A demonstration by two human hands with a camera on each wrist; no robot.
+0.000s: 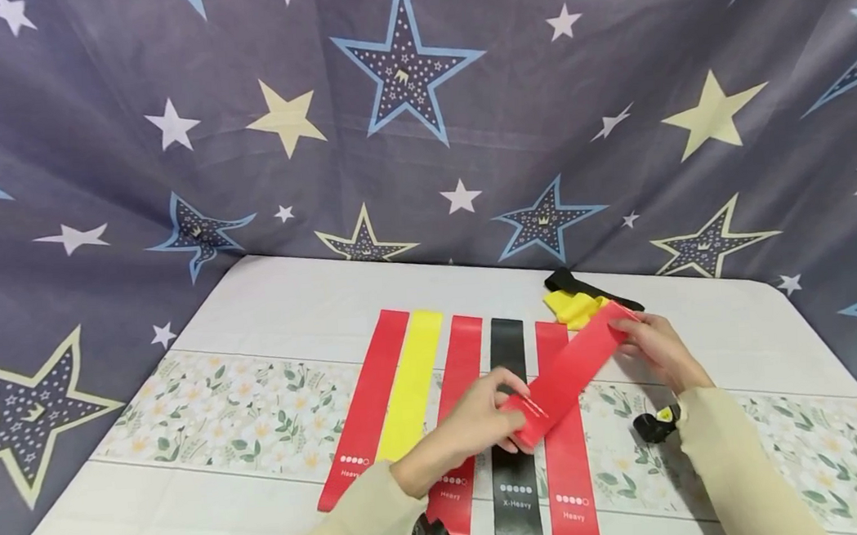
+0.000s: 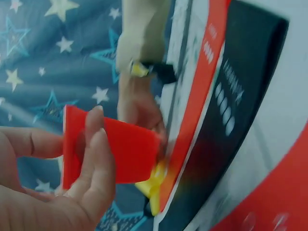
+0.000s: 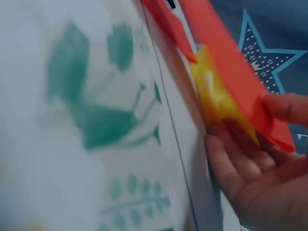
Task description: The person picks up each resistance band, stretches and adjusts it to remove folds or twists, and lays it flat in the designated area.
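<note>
A red resistance band (image 1: 576, 370) is stretched at a slant between both hands, above the bands on the table. My left hand (image 1: 484, 411) pinches its lower left end, with fingers on one side and thumb on the other. At the upper right end, my right hand (image 1: 657, 345) grips the band between thumb and fingers. In the left wrist view the held red band (image 2: 130, 151) looks flat and doubled at the pinched end. Behind the right fingers a crumpled yellow band (image 3: 216, 91) shows in the right wrist view.
Side by side on the table (image 1: 312, 295) lie a red band (image 1: 370, 394), a yellow band (image 1: 412, 383), another red band (image 1: 462, 355), a black X-Heavy band (image 1: 515, 475) and a red Heavy band (image 1: 569, 463). A loose black band (image 1: 563, 280) lies at the back. A star-patterned curtain (image 1: 225, 67) hangs behind.
</note>
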